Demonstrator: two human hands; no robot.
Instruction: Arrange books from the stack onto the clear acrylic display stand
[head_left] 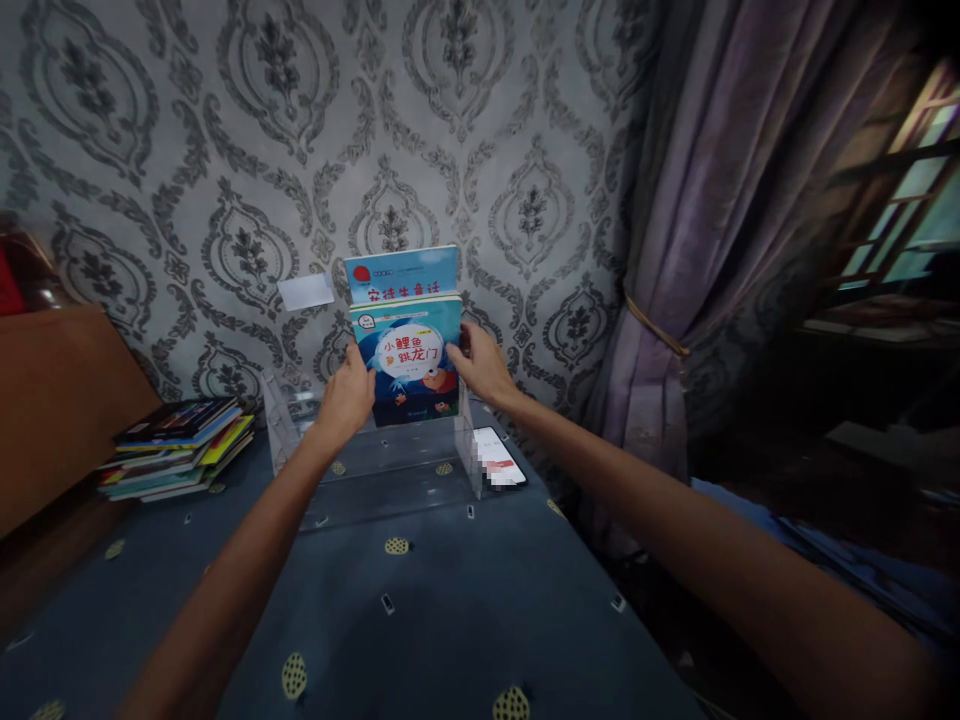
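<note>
Both my hands grip a blue picture book by its sides, its cover facing me, with a fish and red Chinese lettering on a white oval. My left hand closes on its left edge. On the right edge, my right hand has its thumb over the front cover. Behind it stands a taller light-blue book, of which only the upper part shows. A clear plastic rack stands beneath and around the books; the held book's lower edge is at its upper back tier.
A stack of books lies to the left beside a brown board. A lit phone lies right of the rack. The dark patterned tablecloth ends at the right, near a tied curtain. Wallpaper covers the wall behind.
</note>
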